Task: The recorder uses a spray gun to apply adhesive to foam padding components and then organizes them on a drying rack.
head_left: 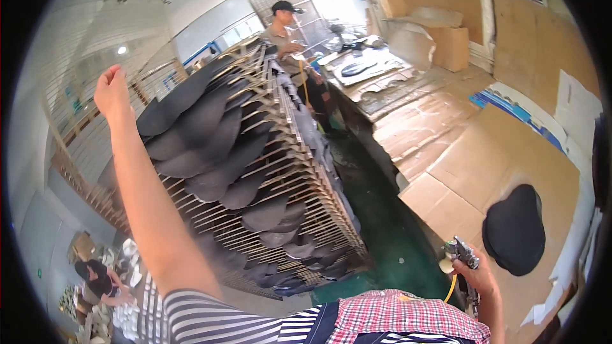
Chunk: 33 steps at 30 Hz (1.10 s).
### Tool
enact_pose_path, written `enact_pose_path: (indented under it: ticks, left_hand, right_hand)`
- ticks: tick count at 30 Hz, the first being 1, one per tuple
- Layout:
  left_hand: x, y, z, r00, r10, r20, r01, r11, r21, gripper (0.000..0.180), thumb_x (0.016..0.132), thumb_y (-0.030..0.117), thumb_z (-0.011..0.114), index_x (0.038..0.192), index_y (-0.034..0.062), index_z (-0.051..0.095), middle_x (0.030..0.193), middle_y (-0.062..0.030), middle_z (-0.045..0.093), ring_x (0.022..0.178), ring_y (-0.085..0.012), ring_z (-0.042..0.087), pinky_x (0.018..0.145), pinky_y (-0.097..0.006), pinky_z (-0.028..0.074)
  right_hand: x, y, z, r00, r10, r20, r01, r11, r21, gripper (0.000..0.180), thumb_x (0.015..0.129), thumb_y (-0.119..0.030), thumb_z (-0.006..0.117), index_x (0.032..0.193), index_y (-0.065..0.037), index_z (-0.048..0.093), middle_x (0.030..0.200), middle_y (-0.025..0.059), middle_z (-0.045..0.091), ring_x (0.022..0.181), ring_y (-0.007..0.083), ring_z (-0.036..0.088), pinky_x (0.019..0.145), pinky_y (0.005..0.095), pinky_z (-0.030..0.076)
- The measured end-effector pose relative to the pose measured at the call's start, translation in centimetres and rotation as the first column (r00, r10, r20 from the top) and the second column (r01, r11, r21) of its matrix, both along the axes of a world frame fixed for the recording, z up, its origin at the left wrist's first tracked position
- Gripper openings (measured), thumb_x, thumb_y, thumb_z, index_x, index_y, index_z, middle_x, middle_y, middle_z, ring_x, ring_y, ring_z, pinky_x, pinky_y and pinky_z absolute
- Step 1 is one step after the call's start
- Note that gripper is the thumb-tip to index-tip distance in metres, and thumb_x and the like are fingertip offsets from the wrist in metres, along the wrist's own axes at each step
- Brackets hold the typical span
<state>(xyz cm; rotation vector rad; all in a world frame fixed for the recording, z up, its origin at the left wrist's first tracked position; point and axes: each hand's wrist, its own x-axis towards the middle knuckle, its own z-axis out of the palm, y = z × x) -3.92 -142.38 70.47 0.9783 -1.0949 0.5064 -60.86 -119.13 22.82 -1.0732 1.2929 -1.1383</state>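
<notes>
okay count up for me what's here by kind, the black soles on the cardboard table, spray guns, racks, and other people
Black sole on the cardboard table: 1
Spray gun, held in the right hand: 1
Drying rack loaded with dark soles, too many to count: 1
Other people: 2
Total: 5
The left hand is raised and holds nothing that shows.

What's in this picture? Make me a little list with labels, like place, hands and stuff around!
Place: a workshop with a green floor
Left hand: raised high with fingers pinched, beside the wooden rack
Right hand: grips a metal spray gun with a yellow hose
Rack: many dark sole-shaped pieces lie on its bars
Table: covered in cardboard, one dark piece lies near the gun
Others: a person in a cap behind the rack
</notes>
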Motion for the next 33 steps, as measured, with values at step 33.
enact_pose_path:
  ticks: [33]
  left_hand:
    - [-50.3, 6.8, -50.8, 0.328, -0.673, -0.664, 0.575, -0.415, 0.705, 0.023, 0.087, 0.010, 0.059, 0.107, 0.0000, 0.060, 0.090, -0.0053, 0.065, 0.073, -0.0110, 0.063, 0.067, -0.021, 0.048]
  right_hand:
    - [-11.2, 28.3, 8.2, 0.785, -0.620, 0.007, 0.619, 0.785, 0.025, 0.051, 0.082, -0.003, 0.069, 0.129, 0.002, 0.050, 0.095, 0.0040, 0.060, 0.084, 0.0101, 0.057, 0.073, 0.0248, 0.050]
